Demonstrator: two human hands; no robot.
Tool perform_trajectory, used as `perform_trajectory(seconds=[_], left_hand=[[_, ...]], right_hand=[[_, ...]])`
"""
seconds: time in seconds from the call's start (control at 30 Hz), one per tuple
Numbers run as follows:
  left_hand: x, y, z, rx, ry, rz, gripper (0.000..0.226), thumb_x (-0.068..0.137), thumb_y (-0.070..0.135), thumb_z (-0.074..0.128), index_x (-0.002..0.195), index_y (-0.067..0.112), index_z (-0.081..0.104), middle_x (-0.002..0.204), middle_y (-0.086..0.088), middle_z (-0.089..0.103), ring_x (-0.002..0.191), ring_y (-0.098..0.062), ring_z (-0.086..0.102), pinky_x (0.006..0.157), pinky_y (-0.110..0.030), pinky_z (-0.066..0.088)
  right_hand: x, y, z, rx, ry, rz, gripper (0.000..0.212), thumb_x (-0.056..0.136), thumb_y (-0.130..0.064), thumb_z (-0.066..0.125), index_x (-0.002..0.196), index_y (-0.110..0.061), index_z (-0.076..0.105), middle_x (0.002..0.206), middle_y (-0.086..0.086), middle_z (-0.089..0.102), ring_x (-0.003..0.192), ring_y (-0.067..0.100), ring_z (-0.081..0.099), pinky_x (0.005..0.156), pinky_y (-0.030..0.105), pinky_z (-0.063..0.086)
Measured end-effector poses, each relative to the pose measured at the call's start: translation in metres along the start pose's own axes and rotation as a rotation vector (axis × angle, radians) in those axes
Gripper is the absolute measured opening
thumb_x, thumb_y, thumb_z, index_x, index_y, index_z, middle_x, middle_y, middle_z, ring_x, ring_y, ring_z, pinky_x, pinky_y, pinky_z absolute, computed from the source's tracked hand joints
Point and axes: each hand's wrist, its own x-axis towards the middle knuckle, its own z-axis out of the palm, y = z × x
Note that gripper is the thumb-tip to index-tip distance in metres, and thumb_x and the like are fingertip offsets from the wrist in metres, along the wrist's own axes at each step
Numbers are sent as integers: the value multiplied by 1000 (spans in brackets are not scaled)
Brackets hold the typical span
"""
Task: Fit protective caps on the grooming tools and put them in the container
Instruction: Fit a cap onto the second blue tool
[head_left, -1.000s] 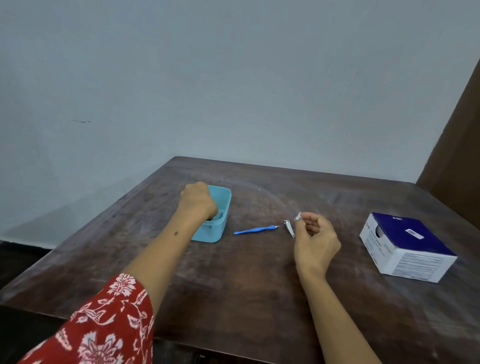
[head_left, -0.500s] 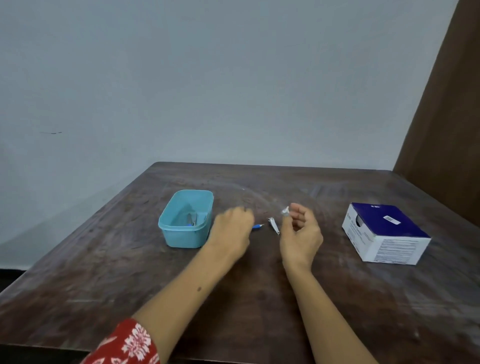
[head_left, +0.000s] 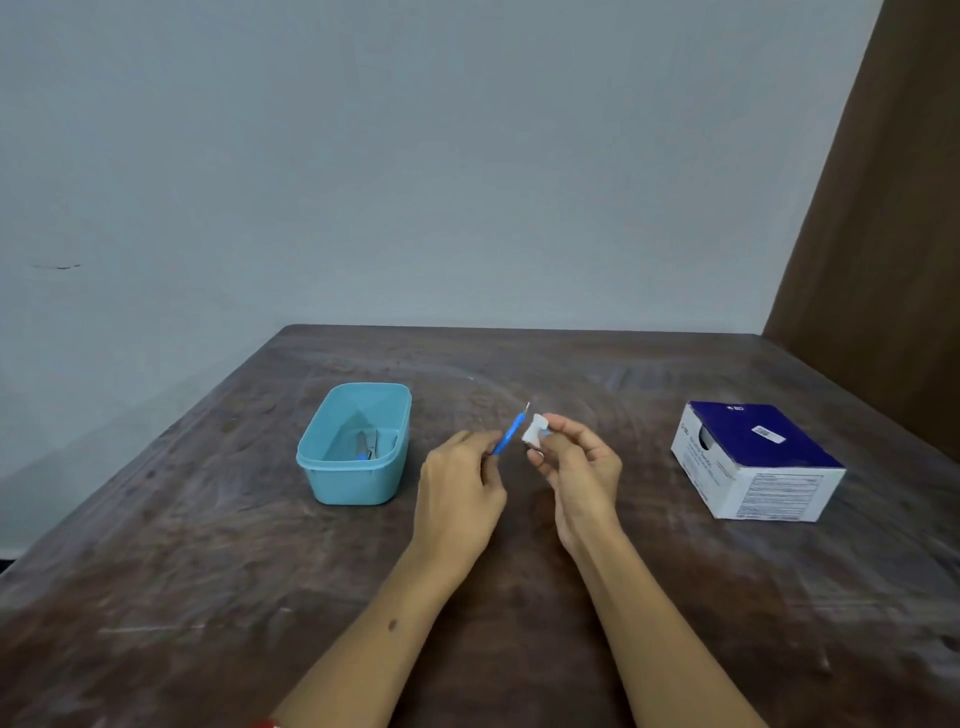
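Note:
My left hand (head_left: 457, 499) pinches a thin blue grooming tool (head_left: 508, 435) by its lower end, with the metal tip pointing up and to the right. Just right of it, my right hand (head_left: 582, 467) pinches a small white cap (head_left: 535, 430) between thumb and fingers. Cap and tool tip sit close together but apart, a little above the table. The teal container (head_left: 353, 486) stands left of my hands. Inside it lie metal grooming tools (head_left: 366, 447).
A white and dark-blue cardboard box (head_left: 753, 462) sits on the right of the brown wooden table (head_left: 208, 571). A grey wall runs behind the table and a brown panel (head_left: 883, 234) stands at the far right.
My left hand left the container, came over to the blue tool and lifted it off the table. My right hand kept hold of the white cap, now beside the tool's tip.

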Motion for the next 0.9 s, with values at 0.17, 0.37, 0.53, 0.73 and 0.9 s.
perform_trajectory(seconds=[0.17, 0.37, 0.53, 0.73, 0.9], left_hand=[[-3, 3, 6, -294, 46, -97, 32, 77, -3, 63, 103, 14, 71, 93, 2, 73, 74, 4, 61, 71, 1, 44], [1, -2, 6, -353, -4, -167, 30, 79, -2, 63, 103, 14, 72, 93, 4, 73, 75, 5, 63, 72, -1, 47], [2, -4, 6, -402, -6, -174, 30, 79, -3, 65, 100, 16, 73, 87, 10, 72, 71, 9, 63, 67, -2, 47], [3, -7, 7, -457, -54, -199, 28, 80, -1, 66, 99, 16, 73, 80, 15, 69, 73, 9, 64, 65, -3, 47], [4, -7, 7, -512, -134, -217, 28, 81, -2, 65, 101, 15, 72, 81, 8, 70, 76, -1, 66, 64, -8, 50]], right_hand=[[-3, -2, -1, -33, -18, -42, 26, 81, 11, 57, 76, -11, 70, 70, 1, 71, 67, 10, 65, 59, 18, 54], [-4, -1, 0, -76, -113, -38, 26, 82, 9, 58, 77, -11, 73, 71, 3, 73, 66, 9, 67, 60, 18, 54], [-7, -1, -1, -102, -175, -72, 20, 77, 7, 68, 79, -12, 74, 78, 5, 75, 74, 11, 70, 61, 17, 53], [-9, -3, -1, -148, -207, -116, 20, 71, 4, 75, 82, -12, 72, 78, 2, 76, 75, 10, 71, 65, 17, 55], [-9, -4, -1, -114, -130, -120, 25, 70, 5, 76, 90, -8, 67, 71, 2, 74, 68, 9, 69, 67, 21, 56]])
